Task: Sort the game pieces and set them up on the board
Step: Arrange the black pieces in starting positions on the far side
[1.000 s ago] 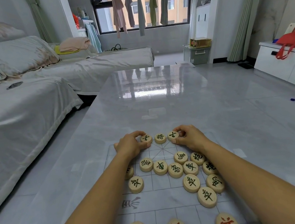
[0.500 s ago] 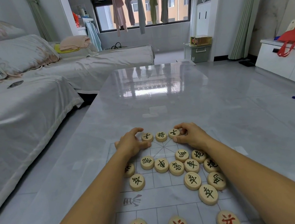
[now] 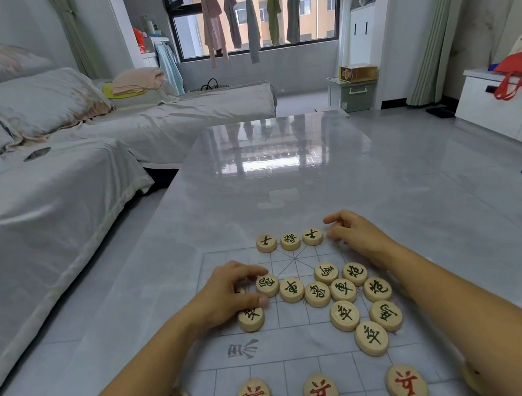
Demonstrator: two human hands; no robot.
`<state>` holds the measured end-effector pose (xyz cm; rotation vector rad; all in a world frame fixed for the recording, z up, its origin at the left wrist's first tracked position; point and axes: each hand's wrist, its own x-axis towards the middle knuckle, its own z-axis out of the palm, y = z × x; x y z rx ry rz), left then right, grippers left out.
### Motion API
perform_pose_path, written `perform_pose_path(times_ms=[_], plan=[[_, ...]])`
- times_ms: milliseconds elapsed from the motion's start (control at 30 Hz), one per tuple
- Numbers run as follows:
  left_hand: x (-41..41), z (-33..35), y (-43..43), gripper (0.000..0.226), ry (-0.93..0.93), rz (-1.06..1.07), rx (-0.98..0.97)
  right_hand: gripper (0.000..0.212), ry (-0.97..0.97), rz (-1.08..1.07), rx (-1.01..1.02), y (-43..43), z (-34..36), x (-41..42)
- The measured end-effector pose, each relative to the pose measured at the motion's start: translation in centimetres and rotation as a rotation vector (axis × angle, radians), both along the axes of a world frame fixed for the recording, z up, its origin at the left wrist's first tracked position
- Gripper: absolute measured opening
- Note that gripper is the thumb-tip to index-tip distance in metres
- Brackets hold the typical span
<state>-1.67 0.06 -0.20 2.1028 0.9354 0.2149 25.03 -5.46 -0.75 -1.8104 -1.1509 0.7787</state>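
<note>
**Far line begun, left grip going back to the heap**

Nearest, a row of red discs [image 3: 319, 394] is sitting across the board [image 3: 302, 344]. Beyond it, the loose black discs [image 3: 343, 290] are lying bunched together, mostly right of centre. The left grip [image 3: 231, 294] is no longer working at the far edge. It is now pinching the end disc [image 3: 267, 284] at the heap's left, finger above and thumb below. Farther on, three placed discs [image 3: 290, 241] are standing side by side on the far line. The right grip [image 3: 356, 235] is hanging just beside them, loosely curled and carrying nothing, over the glossy worktop [image 3: 281, 163]. The middle trio looks settled, so the end disc is probably going out next.
</note>
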Motion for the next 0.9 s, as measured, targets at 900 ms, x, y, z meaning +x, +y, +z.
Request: perform_pose_path(times_ms=[900], plan=[[-2.0,-1.4,-1.9,0.058,-0.114,0.069,0.107,0.032,0.231,-0.018,0.014,-9.0,0.9,1.5]])
